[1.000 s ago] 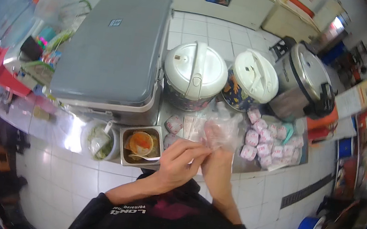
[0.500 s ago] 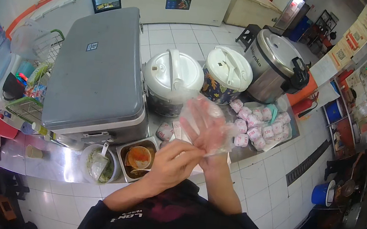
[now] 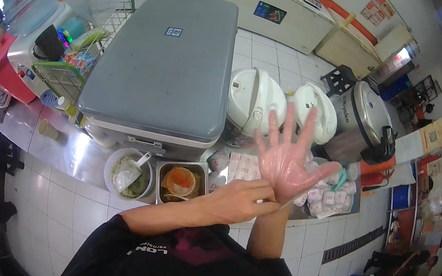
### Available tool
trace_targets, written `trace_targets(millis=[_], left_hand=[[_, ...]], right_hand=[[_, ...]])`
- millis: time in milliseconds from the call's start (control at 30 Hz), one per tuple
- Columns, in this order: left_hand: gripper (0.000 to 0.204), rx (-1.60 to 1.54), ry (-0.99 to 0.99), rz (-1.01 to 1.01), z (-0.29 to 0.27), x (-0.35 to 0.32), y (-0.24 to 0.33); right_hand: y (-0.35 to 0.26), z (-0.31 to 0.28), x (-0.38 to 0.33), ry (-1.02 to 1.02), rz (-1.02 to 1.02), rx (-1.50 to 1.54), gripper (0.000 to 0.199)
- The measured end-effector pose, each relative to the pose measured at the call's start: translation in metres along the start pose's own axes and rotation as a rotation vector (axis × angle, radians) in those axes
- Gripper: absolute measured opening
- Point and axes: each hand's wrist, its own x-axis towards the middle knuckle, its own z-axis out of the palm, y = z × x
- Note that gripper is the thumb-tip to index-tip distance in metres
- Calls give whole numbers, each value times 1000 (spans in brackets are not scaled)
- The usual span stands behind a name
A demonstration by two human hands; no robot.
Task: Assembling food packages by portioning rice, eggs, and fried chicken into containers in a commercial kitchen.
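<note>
A thin clear plastic glove covers my right hand, which is raised over the counter's front edge with palm toward me and fingers spread wide. At its wrist, my left hand is bare and pinches the glove's cuff, its fingers bent together. Behind and beside the gloved hand lie several small round bundles in white printed paper. A stack of the same printed paper is just left of the gloved hand, partly hidden by my hands.
A large grey-lidded cooler fills the counter's left. In front stand a tub of green food with a scoop and a steel pan with an orange-stained bowl. White-lidded pots and a large rice cooker stand behind my hands.
My right hand has spread its fingers out and the loose plastic now fits closely on it. My left hand has shifted to the wrist cuff. The view has turned left.
</note>
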Motion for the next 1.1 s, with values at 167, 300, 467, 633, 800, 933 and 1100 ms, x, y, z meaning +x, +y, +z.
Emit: trace_targets(millis=[167,300,467,633,800,933,1100], left_hand=[[32,71,61,-93,4,9,-7],[58,567,56,-349,-34,32,-18],[91,1040,-126,-706,-102,81,-104],[97,941,-290,-847,-116,100,-140],[97,1021,-370,-665,-154,134,-122],[69,857,-478,-684,-248,184,-65],[60,1060,-284,-1009,-317,196,56]], right_hand=[[-6,-19,39,-199,-198,347,127],[-20,-43,59,85,-248,100,102],[12,-62,65,206,-48,50,50],[32,-69,62,249,92,17,27],[32,-52,79,262,152,-265,24],[38,6,119,8,133,-587,26],[148,68,184,-1233,104,-1497,30]])
